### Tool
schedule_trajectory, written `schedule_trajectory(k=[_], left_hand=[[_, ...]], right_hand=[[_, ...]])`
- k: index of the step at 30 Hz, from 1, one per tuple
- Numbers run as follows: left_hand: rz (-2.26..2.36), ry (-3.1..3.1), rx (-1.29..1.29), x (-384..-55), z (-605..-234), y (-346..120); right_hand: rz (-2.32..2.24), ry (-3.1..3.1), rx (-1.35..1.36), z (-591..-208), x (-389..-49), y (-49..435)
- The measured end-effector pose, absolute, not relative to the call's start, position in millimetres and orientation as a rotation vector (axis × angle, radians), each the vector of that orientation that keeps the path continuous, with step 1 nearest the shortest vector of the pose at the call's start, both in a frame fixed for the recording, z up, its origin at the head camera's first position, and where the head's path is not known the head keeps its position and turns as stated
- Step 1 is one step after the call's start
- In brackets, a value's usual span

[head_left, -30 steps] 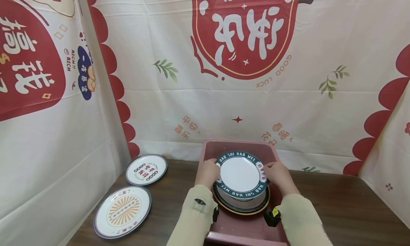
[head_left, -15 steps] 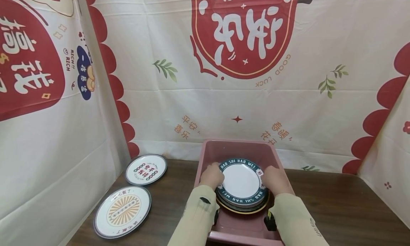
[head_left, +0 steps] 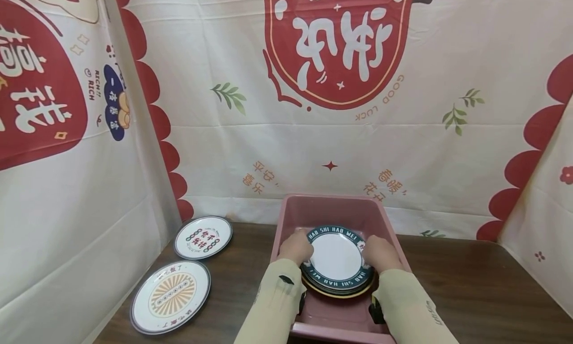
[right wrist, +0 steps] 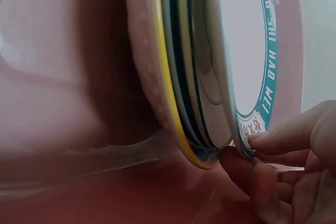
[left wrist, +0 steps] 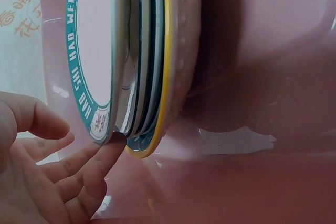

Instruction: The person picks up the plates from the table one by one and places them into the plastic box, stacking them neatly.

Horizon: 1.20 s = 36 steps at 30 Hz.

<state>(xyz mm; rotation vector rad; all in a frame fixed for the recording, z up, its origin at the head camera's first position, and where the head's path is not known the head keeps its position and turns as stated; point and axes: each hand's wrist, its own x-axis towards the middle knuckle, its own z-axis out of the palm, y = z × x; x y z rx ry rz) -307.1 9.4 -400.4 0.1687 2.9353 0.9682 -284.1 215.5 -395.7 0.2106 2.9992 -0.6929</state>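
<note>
A white plate point(head_left: 337, 256) with a dark green lettered rim lies at the top of a stack of plates in the pink bin. My left hand point(head_left: 296, 246) is at its left edge; in the left wrist view the fingers point(left wrist: 86, 169) reach under the rim while the thumb stands off it. At the opposite edge my right hand point(head_left: 381, 253) pinches the rim, thumb above and fingers point(right wrist: 241, 174) beneath. Under this plate, the lower plates point(left wrist: 149, 51) show dark and pale edges, and the lowest plate point(right wrist: 167, 59) has a yellow rim.
The pink bin point(head_left: 331, 203) stands on a brown wooden table point(head_left: 456, 284). Left of it lie a white plate with red characters point(head_left: 203, 237) and a larger plate with an orange sunburst point(head_left: 171, 297). Printed cloth point(head_left: 215, 150) hangs behind and at the sides.
Both hands have lowered the green-rimmed plate onto the stack in the bin. It lay higher and farther back a second ago. The two plates on the table have not moved.
</note>
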Motion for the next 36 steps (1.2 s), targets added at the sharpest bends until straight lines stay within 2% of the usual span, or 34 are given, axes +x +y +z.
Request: schedule_trajectory(k=[36], left_hand=[[0.851,2.937,0.249,-303.6,-402.2,8.8]], right_hand=[[-0.658,3.009,0.194,-398.2,-280.6,212.8]])
